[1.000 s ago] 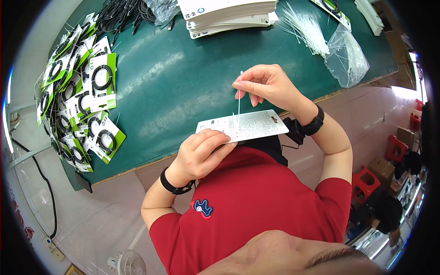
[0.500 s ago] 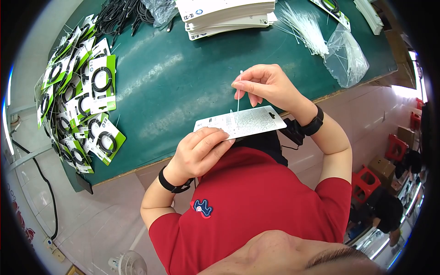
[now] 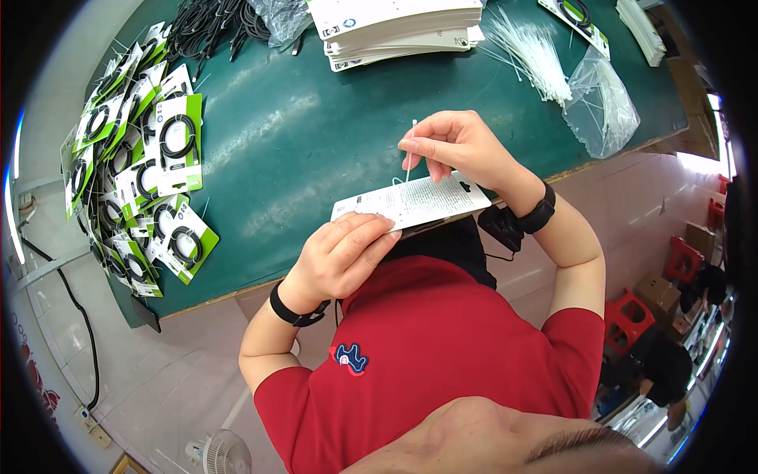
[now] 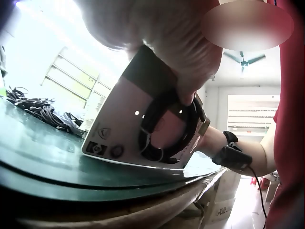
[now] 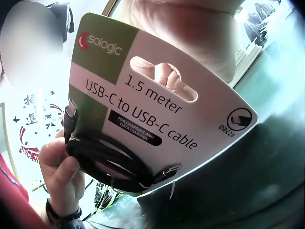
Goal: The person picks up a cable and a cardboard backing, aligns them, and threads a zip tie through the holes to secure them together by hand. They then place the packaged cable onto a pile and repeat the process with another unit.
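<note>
The left hand [image 3: 335,257] grips the lower left edge of a white printed card [image 3: 430,201], tilted above the table's near edge. In the right wrist view the card's front [image 5: 157,109] shows a coiled black cable [image 5: 112,162], with the left hand's fingers [image 5: 62,171] on the coil. Between thumb and forefinger, the right hand [image 3: 466,150] pinches a thin white zip tie [image 3: 410,175] over the card's back. Beside that strand, a short white loop stands at the card's upper edge. In the left wrist view the coil [image 4: 155,129] lies against the card.
Carded cables [image 3: 178,142] are heaped at the left of the green table [image 3: 268,158]. Loose black cables [image 3: 209,28], a stack of cards [image 3: 403,35], white zip ties [image 3: 533,59] and a plastic bag [image 3: 604,110] lie along the far side. Red stools [image 3: 628,320] stand at the right.
The card in the left hand has risen slightly toward the right hand and tilted. The white strand now shows a bent loop near the card. The right hand has stayed nearly still.
</note>
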`<action>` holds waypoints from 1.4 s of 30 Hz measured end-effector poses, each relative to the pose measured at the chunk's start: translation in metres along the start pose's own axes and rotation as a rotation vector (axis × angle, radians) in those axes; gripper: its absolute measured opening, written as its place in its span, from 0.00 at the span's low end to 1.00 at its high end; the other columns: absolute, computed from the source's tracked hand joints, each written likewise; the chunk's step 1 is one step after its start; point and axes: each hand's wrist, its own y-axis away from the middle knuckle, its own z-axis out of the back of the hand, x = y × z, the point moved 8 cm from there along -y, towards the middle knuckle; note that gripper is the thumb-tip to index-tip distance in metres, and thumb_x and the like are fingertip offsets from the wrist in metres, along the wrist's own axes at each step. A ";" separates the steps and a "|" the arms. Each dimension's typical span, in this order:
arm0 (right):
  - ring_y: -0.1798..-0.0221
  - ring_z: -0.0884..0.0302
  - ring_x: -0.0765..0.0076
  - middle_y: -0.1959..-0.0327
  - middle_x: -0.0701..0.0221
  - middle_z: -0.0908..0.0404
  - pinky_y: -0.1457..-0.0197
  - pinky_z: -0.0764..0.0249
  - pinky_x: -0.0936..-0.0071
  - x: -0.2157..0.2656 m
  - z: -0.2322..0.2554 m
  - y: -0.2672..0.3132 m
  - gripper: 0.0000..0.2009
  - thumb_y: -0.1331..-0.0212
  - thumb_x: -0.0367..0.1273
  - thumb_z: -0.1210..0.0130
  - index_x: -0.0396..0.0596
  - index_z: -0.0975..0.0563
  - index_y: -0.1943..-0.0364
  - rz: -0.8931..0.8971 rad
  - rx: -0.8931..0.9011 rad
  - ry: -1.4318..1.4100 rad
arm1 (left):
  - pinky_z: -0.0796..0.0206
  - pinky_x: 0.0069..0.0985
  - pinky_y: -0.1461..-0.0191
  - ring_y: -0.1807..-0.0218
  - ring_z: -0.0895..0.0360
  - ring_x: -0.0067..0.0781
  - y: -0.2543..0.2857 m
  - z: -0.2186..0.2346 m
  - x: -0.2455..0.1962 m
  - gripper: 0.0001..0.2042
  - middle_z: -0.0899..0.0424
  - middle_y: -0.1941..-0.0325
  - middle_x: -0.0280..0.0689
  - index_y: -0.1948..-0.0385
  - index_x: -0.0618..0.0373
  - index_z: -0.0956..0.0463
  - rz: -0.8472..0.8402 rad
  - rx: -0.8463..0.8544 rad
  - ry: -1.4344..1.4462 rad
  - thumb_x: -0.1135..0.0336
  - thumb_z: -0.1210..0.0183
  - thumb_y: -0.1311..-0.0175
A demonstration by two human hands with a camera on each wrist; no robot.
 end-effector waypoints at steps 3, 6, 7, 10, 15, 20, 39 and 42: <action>0.80 0.24 0.84 0.68 0.68 0.11 0.77 0.31 0.86 -0.010 -0.003 -0.006 0.12 0.31 0.37 0.38 0.39 0.16 0.60 -0.143 0.050 0.001 | 0.22 0.29 0.64 0.62 0.14 0.41 0.000 0.001 0.001 0.14 0.17 0.57 0.43 0.62 0.66 0.16 0.021 -0.003 0.014 0.83 0.36 0.55; 0.80 0.25 0.85 0.68 0.68 0.11 0.78 0.32 0.86 -0.017 -0.009 -0.007 0.12 0.30 0.37 0.40 0.40 0.16 0.60 -0.210 0.102 -0.050 | 0.22 0.29 0.63 0.62 0.14 0.41 0.000 0.004 0.002 0.15 0.17 0.58 0.43 0.63 0.65 0.16 0.052 -0.015 0.043 0.83 0.35 0.56; 0.81 0.26 0.85 0.69 0.68 0.12 0.78 0.33 0.86 -0.020 -0.011 -0.006 0.12 0.29 0.37 0.41 0.41 0.16 0.60 -0.244 0.127 -0.076 | 0.21 0.29 0.63 0.62 0.14 0.41 -0.001 0.005 0.001 0.15 0.16 0.58 0.43 0.63 0.65 0.16 0.059 -0.019 0.061 0.83 0.35 0.56; 0.80 0.26 0.85 0.68 0.69 0.11 0.78 0.34 0.86 -0.019 -0.017 -0.001 0.12 0.29 0.37 0.41 0.40 0.17 0.59 -0.279 0.152 -0.092 | 0.21 0.30 0.63 0.62 0.14 0.41 -0.001 0.007 0.000 0.15 0.16 0.58 0.43 0.63 0.65 0.16 0.076 -0.026 0.096 0.83 0.35 0.57; 0.81 0.26 0.85 0.68 0.69 0.11 0.79 0.35 0.87 -0.030 -0.016 0.006 0.13 0.29 0.38 0.41 0.40 0.17 0.59 -0.310 0.108 -0.065 | 0.21 0.29 0.63 0.62 0.14 0.40 0.005 0.002 -0.002 0.15 0.16 0.59 0.41 0.63 0.63 0.16 0.067 -0.017 0.071 0.81 0.34 0.56; 0.81 0.27 0.85 0.68 0.68 0.11 0.80 0.36 0.87 -0.033 -0.017 0.009 0.12 0.30 0.37 0.40 0.40 0.17 0.59 -0.320 0.110 -0.066 | 0.23 0.27 0.65 0.60 0.14 0.37 0.007 0.001 -0.001 0.13 0.15 0.58 0.38 0.63 0.60 0.15 0.066 -0.050 0.055 0.79 0.33 0.54; 0.83 0.35 0.89 0.72 0.73 0.14 0.80 0.44 0.86 -0.050 -0.035 -0.004 0.10 0.35 0.35 0.35 0.41 0.17 0.63 -0.482 0.353 -0.029 | 0.23 0.25 0.67 0.63 0.13 0.36 -0.005 0.004 0.007 0.12 0.11 0.54 0.42 0.64 0.60 0.16 0.026 0.009 0.084 0.80 0.32 0.53; 0.82 0.36 0.90 0.73 0.74 0.14 0.80 0.44 0.86 -0.047 -0.036 -0.002 0.10 0.36 0.35 0.35 0.41 0.17 0.65 -0.483 0.352 -0.096 | 0.23 0.25 0.66 0.63 0.13 0.36 -0.004 0.005 0.008 0.12 0.11 0.55 0.41 0.64 0.60 0.16 0.016 -0.010 0.082 0.79 0.32 0.53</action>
